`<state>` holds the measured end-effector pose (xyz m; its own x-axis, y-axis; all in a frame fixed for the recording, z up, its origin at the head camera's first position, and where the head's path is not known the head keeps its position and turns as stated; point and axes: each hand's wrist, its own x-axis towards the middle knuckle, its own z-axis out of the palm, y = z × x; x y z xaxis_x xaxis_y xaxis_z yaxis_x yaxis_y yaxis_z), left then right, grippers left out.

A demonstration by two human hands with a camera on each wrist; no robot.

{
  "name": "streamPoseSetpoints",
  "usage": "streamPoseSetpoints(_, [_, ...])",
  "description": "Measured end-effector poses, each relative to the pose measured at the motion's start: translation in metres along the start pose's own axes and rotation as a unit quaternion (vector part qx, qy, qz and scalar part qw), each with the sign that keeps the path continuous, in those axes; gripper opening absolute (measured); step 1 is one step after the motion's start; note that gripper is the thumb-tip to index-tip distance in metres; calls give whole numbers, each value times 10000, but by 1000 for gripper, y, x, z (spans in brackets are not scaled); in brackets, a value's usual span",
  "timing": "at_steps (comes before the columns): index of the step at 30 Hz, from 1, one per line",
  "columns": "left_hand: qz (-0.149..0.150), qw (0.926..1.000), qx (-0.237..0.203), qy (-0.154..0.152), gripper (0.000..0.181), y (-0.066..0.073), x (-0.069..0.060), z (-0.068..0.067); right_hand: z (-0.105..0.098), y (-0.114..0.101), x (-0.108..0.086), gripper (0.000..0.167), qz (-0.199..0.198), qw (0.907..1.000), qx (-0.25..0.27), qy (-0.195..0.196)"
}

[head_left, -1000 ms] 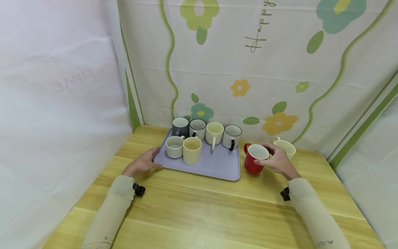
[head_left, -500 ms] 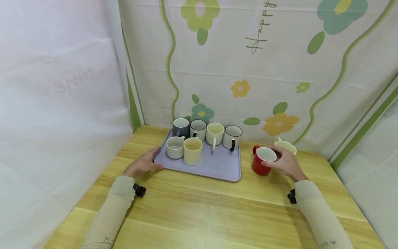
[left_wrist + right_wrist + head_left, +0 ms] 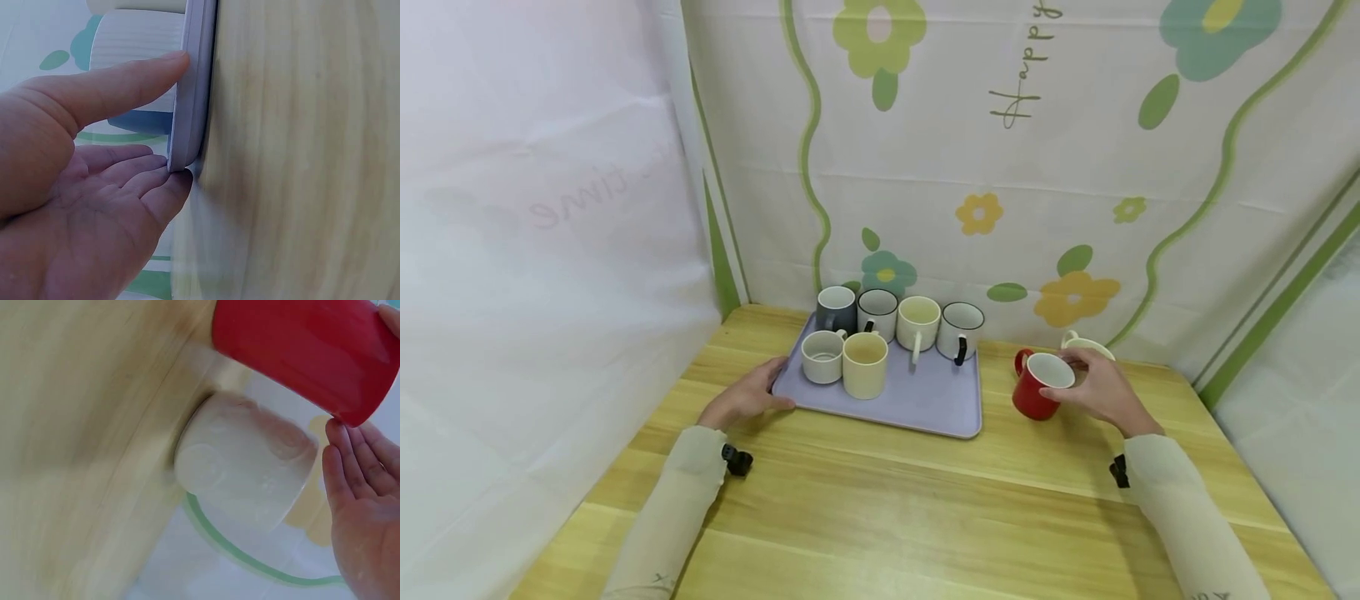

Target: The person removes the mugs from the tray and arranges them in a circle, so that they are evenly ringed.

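Note:
A red mug (image 3: 1033, 398) with a white inside stands just right of the lavender tray (image 3: 925, 400), its handle toward the left. My right hand (image 3: 1101, 387) grips it near the rim, thumb on the near side and fingers on the far side. Whether its base touches the table cannot be told. Behind that hand is a cream mug (image 3: 244, 459), mostly hidden in the head view. My left hand (image 3: 748, 393) rests against the tray's left front corner, thumb on the front rim and the fairly straight fingers (image 3: 165, 194) touching the side edge.
Along the tray's back stand a dark grey mug (image 3: 838, 317), two white mugs with black rims and a pale yellow mug (image 3: 917, 333). In front of them are a short white cup (image 3: 822, 360) and a yellow mug (image 3: 865, 375). A flowered curtain (image 3: 925, 167) hangs behind the table.
My right hand and the red mug have moved to the right, away from the tray, covering more of the cream mug. My left hand and the tray stay put.

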<state>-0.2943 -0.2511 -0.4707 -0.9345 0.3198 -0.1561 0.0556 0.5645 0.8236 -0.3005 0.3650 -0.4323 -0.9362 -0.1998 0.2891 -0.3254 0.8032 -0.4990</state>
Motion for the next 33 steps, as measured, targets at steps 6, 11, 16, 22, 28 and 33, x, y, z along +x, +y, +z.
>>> streamPoseSetpoints(6, [72, 10000, -59, 4, 96, -1, 1, 0, 4, 6, -2, 73, -81, 9988, 1, 482])
streamPoseSetpoints(11, [49, 10000, -33, -4, 95, 0, -1, 1, 6, 12, -2, 74, -160, 9968, -60, 781])
streamPoseSetpoints(16, [49, 10000, -34, 24, 95, 0, -1, 1, 5, 13, 0, 72, -124, 9956, -73, 926])
streamPoseSetpoints(22, [27, 10000, 30, 51, 94, -2, 1, 0, 4, 10, -1, 74, -39, 9963, -84, 852])
streamPoseSetpoints(28, [-40, 10000, -33, 37, 95, -2, -1, -1, -5, 1, -4, 81, 100, 9979, -6, 634])
streamPoseSetpoints(33, [29, 10000, -83, -13, 97, 1, -3, -1, -9, -16, -3, 80, 41, 9982, 5, 597])
